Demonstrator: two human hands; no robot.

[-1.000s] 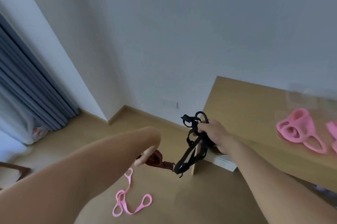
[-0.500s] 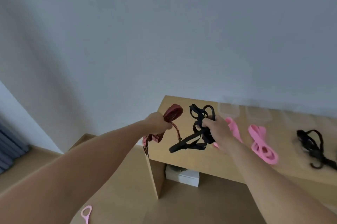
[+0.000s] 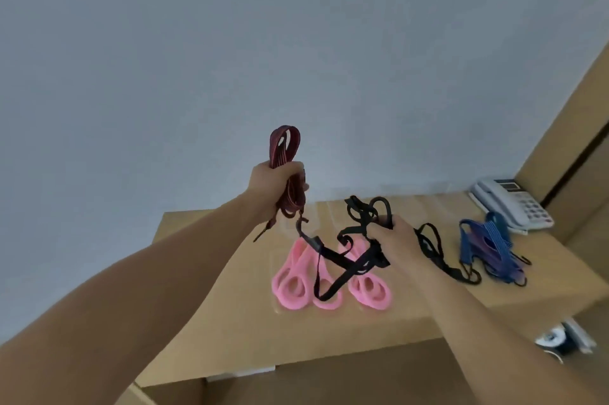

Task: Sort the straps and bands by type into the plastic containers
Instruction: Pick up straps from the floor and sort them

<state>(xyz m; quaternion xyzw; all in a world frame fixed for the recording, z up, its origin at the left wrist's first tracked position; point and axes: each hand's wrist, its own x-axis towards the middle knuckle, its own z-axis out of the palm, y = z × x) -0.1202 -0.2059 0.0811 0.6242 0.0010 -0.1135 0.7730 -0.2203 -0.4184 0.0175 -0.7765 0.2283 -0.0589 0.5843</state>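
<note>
Grey wall (image 3: 197, 41) behind, table (image 3: 329, 332) beneath. Red strap (image 3: 285, 144) is clenched in the left grip (image 3: 273, 185), black strap (image 3: 331, 254) in the right grip (image 3: 392, 239), one type per grip, presumably for sorting; pink bands (image 3: 293, 286) lie below both.

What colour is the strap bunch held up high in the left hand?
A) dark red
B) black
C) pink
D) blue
A: the left hand has its grip round a dark red strap raised above the table, while the right hand holds the black strap; the pink bands and blue straps lie on the table.
</note>
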